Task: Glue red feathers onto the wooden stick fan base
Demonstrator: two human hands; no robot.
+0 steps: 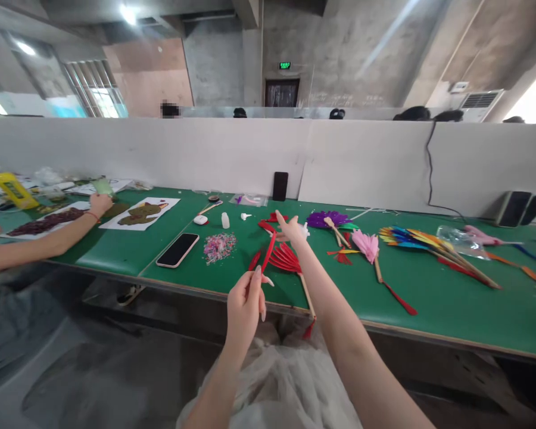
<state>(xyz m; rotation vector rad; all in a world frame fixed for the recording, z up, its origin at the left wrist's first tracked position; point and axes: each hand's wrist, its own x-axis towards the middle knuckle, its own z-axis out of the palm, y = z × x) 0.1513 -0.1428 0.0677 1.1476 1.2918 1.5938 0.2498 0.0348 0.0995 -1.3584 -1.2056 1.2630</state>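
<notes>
My left hand (245, 301), fingers pinched, holds a narrow red strip (270, 250) upright above the table's front edge. Farther out, my right hand (290, 228) reaches over small red pieces (268, 226) with its fingers spread and nothing visible in them. Under my right forearm lies a red fan (284, 258) with a wooden handle (307, 292); its red tassel (309, 329) hangs over the edge. Another red piece (254, 260) rests left of the fan. Just behind my right wrist, a white object (304, 229) is partly hidden.
Left on the green table (170, 286) are a phone (177, 250), pink confetti-like bits (219, 247) and a small white bottle (225, 220). Purple (326, 219), pink (366, 245) and multicoloured fans (411, 238) lie right. A co-worker's hand (100, 204) works far left. A white partition (205, 152) stands behind.
</notes>
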